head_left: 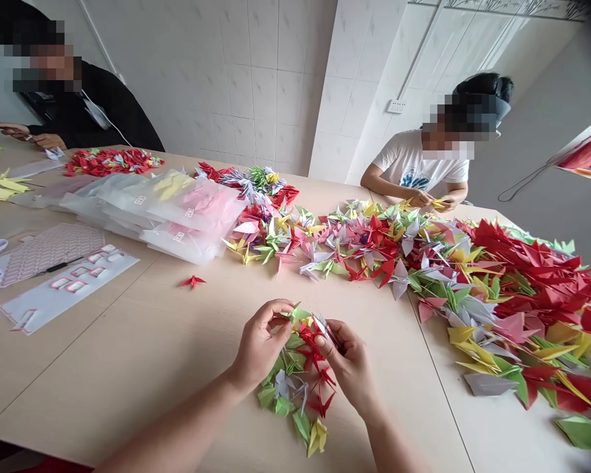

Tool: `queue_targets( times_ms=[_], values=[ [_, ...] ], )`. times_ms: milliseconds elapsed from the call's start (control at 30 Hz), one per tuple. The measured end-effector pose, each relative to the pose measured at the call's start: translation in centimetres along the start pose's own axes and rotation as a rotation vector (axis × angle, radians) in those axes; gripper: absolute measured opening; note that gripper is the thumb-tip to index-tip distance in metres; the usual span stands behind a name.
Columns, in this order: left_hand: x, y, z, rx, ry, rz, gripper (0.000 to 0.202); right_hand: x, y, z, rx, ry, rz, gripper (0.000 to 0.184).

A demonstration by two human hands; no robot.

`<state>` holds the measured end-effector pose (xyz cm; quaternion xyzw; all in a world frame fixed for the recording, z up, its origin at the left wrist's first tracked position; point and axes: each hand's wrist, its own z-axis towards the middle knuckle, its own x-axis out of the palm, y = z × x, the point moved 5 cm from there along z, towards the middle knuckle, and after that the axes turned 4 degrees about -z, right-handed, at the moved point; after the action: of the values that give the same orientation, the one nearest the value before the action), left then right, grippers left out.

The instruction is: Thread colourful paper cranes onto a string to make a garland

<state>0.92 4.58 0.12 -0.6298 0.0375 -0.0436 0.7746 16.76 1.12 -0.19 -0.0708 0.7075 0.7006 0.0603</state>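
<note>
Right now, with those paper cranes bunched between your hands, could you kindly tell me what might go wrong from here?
The paper cranes held by your left hand and right hand look bunched together, so pulling at them might crease some wings. The lone red crane on the table could be overlooked, and the large heap of cranes might get disturbed.
</note>
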Motion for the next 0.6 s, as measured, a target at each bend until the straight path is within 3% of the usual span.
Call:
queue_targets(
  times_ms=[233,600],
  values=[
    [0.1,-0.4,-0.3,0.082,0.035,0.112,0.018,0.8,1.0,-0.2,0.04,0.167,0.152,0.032],
    [0.3,-1.0,-0.5,0.163,0.044,0.223,0.021,2.0,-0.1,-0.3,0.102,0.284,0.187,0.033]
  ],
)
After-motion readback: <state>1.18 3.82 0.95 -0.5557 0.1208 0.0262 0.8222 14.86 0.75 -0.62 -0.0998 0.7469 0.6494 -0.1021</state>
